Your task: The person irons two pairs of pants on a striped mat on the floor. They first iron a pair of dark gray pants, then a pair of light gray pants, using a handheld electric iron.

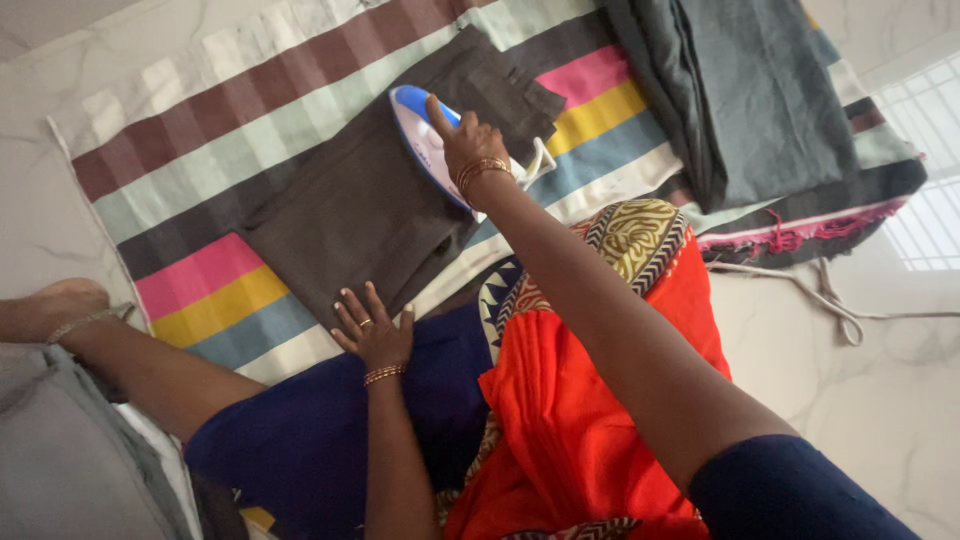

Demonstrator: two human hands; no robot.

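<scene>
The right hand (470,150) is closed around the handle of a white and blue electric clothes iron (425,140), with the index finger stretched forward along the top of the handle. The iron rests soleplate-down on a dark brown folded cloth garment (350,210), near the garment's upper edge. A white cord loop (540,160) projects from the rear of the iron, just beside the wrist.

The left hand (372,330) lies flat, palm down, fingers spread apart, holding nothing. Its fingertips press on the lower edge of the brown garment. Both wrists carry gold bangles, and a ring shows on one finger of the left hand.

The garment lies spread on a striped woven mat (210,110) with bands of maroon, pale green, black, pink, yellow, blue and white. The mat lies on a pale marble floor (880,400).

A stack of folded grey-green cloth (750,90) rests on the far end of the mat, well apart from the iron. A fringed dark edge with pink threads shows below that stack. A pale cable (820,295) runs across the floor beside the mat.

The person sits on the floor in an orange and navy garment with a patterned border (600,380). A bare foot with an anklet (60,310) rests at the left edge of the view, beside a grey cloth (70,460).
</scene>
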